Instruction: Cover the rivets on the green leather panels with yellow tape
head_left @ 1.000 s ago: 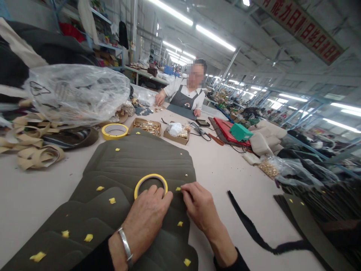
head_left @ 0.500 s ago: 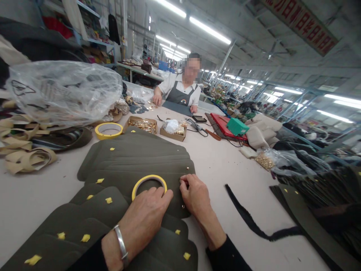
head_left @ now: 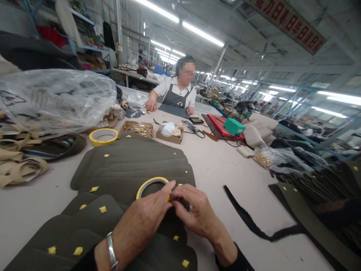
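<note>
A roll of yellow tape (head_left: pixel 153 182) stands tilted over the olive-green panels, with my left hand (head_left: pixel 141 214) closed round its near side. Close against the roll, my right hand (head_left: pixel 197 210) has thumb and fingers pinched together. A dark edge, seemingly of the olive-green panel (head_left: pixel 118 162), shows between those fingertips, partly hidden by both hands. The panels lie overlapped in a fanned row, dotted with small yellow tape pieces (head_left: pixel 94 189). One more yellow piece (head_left: pixel 179 184) shows just beyond my right fingers. A small metal stud (head_left: pixel 186 172) sits near the panel's right edge.
A second tape roll (head_left: pixel 103 137) lies beside boxes of gold-coloured metal parts (head_left: pixel 138 129). Plastic bags (head_left: pixel 59 98) and beige straps (head_left: pixel 22 169) crowd the left. A black strip (head_left: pixel 248 220) and stacked panels (head_left: pixel 324 210) lie right. Across the table, a person (head_left: pixel 177 90) works.
My right hand has moved left and slightly down, meeting my left hand at the tape roll. A yellow piece shows where its fingertips were. The view has shifted slightly.
</note>
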### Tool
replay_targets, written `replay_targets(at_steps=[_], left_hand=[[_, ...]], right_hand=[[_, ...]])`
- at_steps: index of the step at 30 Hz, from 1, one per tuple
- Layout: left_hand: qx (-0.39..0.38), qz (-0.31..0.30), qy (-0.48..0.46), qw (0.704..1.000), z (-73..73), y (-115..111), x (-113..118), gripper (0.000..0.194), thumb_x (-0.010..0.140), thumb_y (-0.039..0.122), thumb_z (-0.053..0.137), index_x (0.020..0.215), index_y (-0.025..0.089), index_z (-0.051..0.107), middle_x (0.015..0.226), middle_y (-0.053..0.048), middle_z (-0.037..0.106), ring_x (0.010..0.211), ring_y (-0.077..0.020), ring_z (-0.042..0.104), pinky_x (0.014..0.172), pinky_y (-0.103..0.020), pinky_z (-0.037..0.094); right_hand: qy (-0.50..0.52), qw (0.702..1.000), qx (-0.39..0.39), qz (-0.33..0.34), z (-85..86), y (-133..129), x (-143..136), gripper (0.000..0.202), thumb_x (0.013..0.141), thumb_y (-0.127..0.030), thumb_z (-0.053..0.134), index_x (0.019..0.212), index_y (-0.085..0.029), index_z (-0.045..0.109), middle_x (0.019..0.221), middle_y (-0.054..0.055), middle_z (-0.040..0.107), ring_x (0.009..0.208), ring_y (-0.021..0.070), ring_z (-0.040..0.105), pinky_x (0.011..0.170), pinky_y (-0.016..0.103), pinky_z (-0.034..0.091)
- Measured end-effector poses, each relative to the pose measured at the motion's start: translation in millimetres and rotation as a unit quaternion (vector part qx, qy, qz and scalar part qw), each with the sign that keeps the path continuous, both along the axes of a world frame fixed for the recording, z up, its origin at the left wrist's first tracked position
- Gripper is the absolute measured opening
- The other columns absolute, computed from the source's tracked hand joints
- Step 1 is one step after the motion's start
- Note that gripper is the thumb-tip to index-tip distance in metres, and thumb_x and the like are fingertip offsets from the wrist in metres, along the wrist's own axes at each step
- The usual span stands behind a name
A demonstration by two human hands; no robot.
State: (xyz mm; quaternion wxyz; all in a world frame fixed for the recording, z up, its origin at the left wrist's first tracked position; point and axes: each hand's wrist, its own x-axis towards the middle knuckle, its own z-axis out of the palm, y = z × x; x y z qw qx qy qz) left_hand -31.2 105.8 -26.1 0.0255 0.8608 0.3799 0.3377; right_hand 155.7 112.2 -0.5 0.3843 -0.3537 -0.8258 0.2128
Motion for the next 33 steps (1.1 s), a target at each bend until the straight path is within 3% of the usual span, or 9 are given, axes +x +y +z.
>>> replay_targets(at_steps=[6, 12, 19, 22, 25, 30, 33], left_hand=[[0.011, -0.002, 0.012, 1.000, 1.8, -1, 2, 0.039, 0.101, 0.025, 0.030, 0.139, 0.015, 0.032, 0.113, -0.009, 0.071, 0.096, -0.0157, 0.070, 0.080, -0.025, 0.058], [-0.026, -0.003, 0.002, 1.000, 5.7, -6, 2, 0.034, 0.097, 0.017, 0.036, 0.130, 0.017, 0.041, 0.115, -0.010, 0.069, 0.100, -0.0183, 0.068, 0.087, -0.029, 0.056], [-0.131, 0.058, 0.043, 0.989, 11.7, -10, 3, 0.022, 0.096, 0.015, 0.036, 0.098, 0.023, 0.056, 0.084, -0.001, 0.067, 0.077, -0.0166, 0.067, 0.067, -0.026, 0.053], [-0.127, 0.076, 0.053, 0.987, 12.6, -10, 3, 0.022, 0.095, 0.015, 0.036, 0.092, 0.023, 0.057, 0.079, -0.001, 0.063, 0.070, -0.0161, 0.065, 0.060, -0.025, 0.048], [-0.090, 0.077, 0.032, 0.992, 13.1, -11, 2, 0.024, 0.096, 0.017, 0.035, 0.088, 0.023, 0.057, 0.076, -0.001, 0.061, 0.069, -0.0157, 0.063, 0.059, -0.026, 0.046], [-0.033, 0.043, -0.040, 0.998, 17.0, -18, 5, 0.024, 0.097, 0.017, 0.035, 0.091, 0.021, 0.058, 0.074, -0.001, 0.060, 0.069, -0.0138, 0.060, 0.064, -0.025, 0.045], [-0.055, 0.048, 0.014, 0.997, 16.3, -19, 9, 0.023, 0.097, 0.016, 0.036, 0.090, 0.021, 0.057, 0.075, -0.001, 0.059, 0.069, -0.0155, 0.058, 0.066, -0.028, 0.045]], right_hand=[[-0.013, 0.999, 0.040, 0.004, -5.8, 1, 0, 0.017, 0.086, -0.008, 0.052, 0.089, -0.019, 0.066, 0.083, 0.005, 0.070, 0.077, 0.0160, 0.064, 0.072, 0.027, 0.050], [-0.039, 0.994, 0.071, -0.066, -12.3, -1, -3, 0.015, 0.081, -0.008, 0.052, 0.077, -0.019, 0.062, 0.066, 0.001, 0.063, 0.059, 0.0130, 0.058, 0.058, 0.024, 0.045], [-0.038, 0.988, 0.103, -0.106, -13.8, -4, -9, 0.014, 0.081, -0.009, 0.051, 0.075, -0.017, 0.061, 0.066, 0.002, 0.062, 0.060, 0.0138, 0.059, 0.059, 0.024, 0.045], [-0.007, 0.989, 0.048, -0.138, -9.6, -10, -16, 0.014, 0.079, -0.011, 0.053, 0.071, -0.018, 0.061, 0.064, 0.001, 0.062, 0.058, 0.0130, 0.058, 0.056, 0.023, 0.044], [0.055, 0.979, -0.081, -0.179, -6.1, -14, -25, 0.013, 0.078, -0.016, 0.056, 0.066, -0.018, 0.061, 0.060, -0.001, 0.062, 0.053, 0.0120, 0.056, 0.051, 0.022, 0.043], [0.166, 0.927, -0.232, -0.244, -8.0, -5, -16, 0.011, 0.076, -0.024, 0.059, 0.068, -0.017, 0.061, 0.056, -0.003, 0.060, 0.048, 0.0114, 0.057, 0.047, 0.021, 0.045], [0.174, 0.893, -0.339, -0.238, -15.1, -3, 7, 0.016, 0.074, -0.030, 0.063, 0.069, -0.015, 0.062, 0.054, -0.003, 0.059, 0.046, 0.0107, 0.057, 0.047, 0.021, 0.047]])
